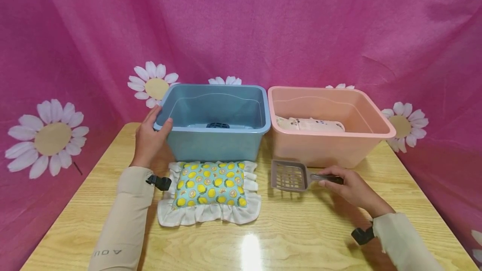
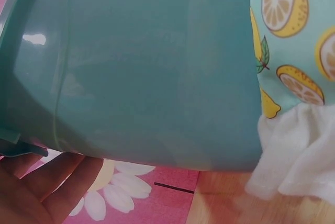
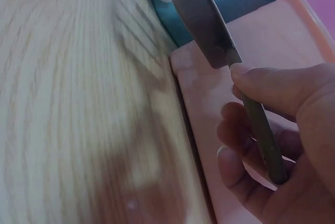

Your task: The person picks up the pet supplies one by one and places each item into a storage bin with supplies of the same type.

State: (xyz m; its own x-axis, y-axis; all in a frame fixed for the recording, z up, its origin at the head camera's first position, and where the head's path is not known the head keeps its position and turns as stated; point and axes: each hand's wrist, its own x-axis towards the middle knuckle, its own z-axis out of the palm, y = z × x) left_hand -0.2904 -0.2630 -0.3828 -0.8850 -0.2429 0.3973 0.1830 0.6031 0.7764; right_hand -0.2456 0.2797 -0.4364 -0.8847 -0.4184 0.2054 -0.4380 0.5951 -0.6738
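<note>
My left hand (image 1: 148,139) grips the front left corner of a blue plastic bin (image 1: 216,145), thumb over the rim and fingers along the outer side. In the left wrist view the fingers (image 2: 70,174) show just under the rim. On the right, my right hand (image 1: 352,187) pinches the dark handle of a grey-brown slotted litter scoop (image 1: 290,176). The scoop is held above the table, in front of a pink bin (image 1: 320,147), its head pointing left. Thumb and fingers meet around the handle (image 3: 261,135) in the right wrist view.
A frilled lemon-print cushion (image 1: 211,184) lies on the wooden table (image 1: 301,237) before the blue bin. Inside that bin is a dark slotted object (image 1: 217,125). A cream printed cloth item (image 1: 310,125) lies in the pink bin. A pink curtain (image 1: 241,24) hangs behind.
</note>
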